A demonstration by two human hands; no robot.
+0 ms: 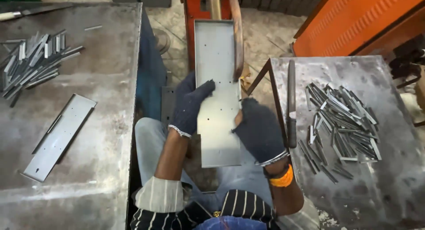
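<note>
Left hand (189,103) and right hand (259,130), both gloved, fingers closed on opposite long edges of the metal tray (217,79), held over the lap between two worktops. Advisable: keep grip even, tray level, fingers off sharp edges.

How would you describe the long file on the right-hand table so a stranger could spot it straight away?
Start at the grey metal table on the right. Along its left edge, between the gloved right hand and the heap of small metal strips, lies the file. It is one long, dark, slim bar pointing away, unlike the short, pale, jumbled strips.
</note>
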